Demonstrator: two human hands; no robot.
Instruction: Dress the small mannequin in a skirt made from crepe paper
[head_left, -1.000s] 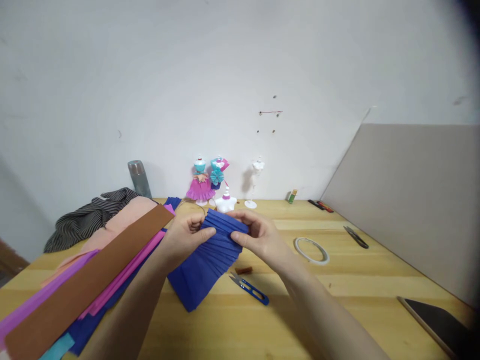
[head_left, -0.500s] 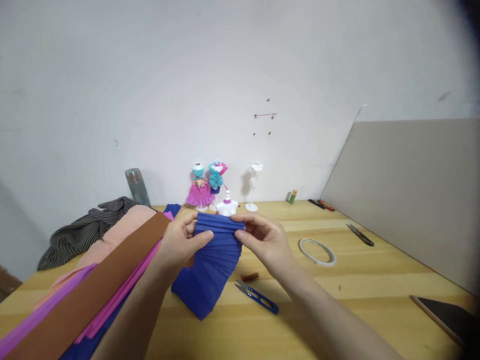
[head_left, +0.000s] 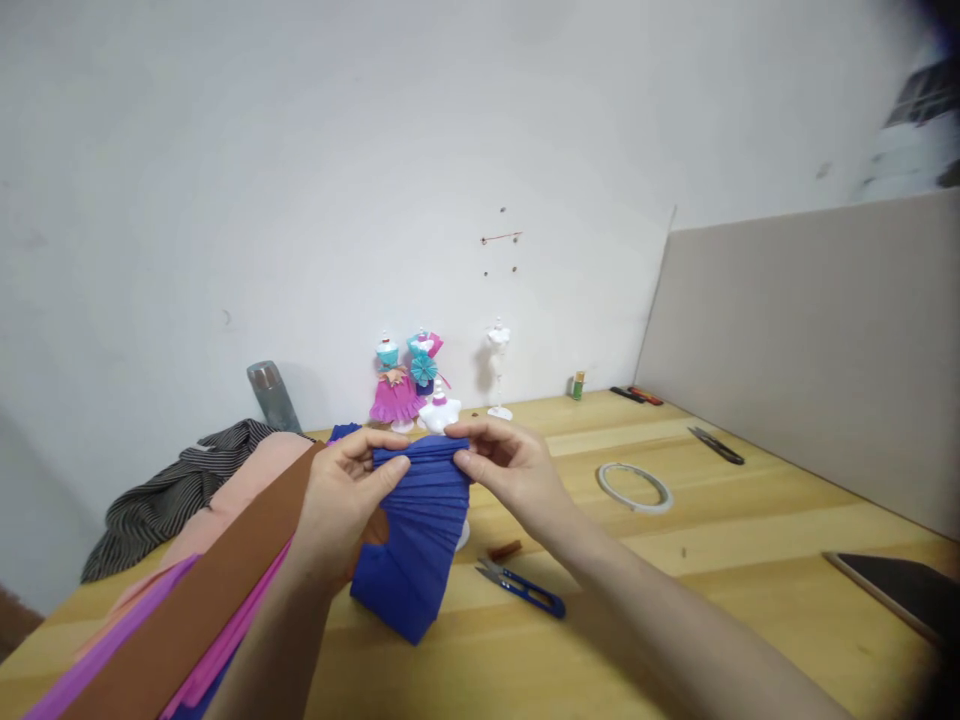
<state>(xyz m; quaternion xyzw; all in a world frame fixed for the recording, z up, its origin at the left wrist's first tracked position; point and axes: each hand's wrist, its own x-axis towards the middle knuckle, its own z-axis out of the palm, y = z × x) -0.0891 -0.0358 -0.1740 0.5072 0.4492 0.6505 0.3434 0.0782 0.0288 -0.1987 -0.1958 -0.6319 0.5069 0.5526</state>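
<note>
A strip of blue crepe paper (head_left: 416,530), folded into pleats along its upper edge, hangs between my hands above the table. My left hand (head_left: 349,485) pinches the pleats at their left end, thumb in front. At the right end, my right hand (head_left: 506,465) grips the same edge between thumb and fingers. Directly behind the pleats stands a small white doll mannequin (head_left: 439,412) with a purple neck band; its lower part is mostly hidden by the paper. Blue-handled thread snips (head_left: 525,588) lie on the table below my right hand, beside a small brown piece (head_left: 504,550).
Brown (head_left: 202,580) and pink paper strips and a striped cloth (head_left: 176,490) cover the left side. Dressed mannequins (head_left: 395,385), a bare mannequin (head_left: 499,365) and a bottle (head_left: 274,397) stand near the wall. A white ring (head_left: 636,488), dark snips (head_left: 716,445) and a black-faced slab (head_left: 892,590) lie rightward.
The view has shifted slightly to the right. Both hands still pinch the blue paper, now a little lower in front of the mannequin, and its pleats look more fanned.
</note>
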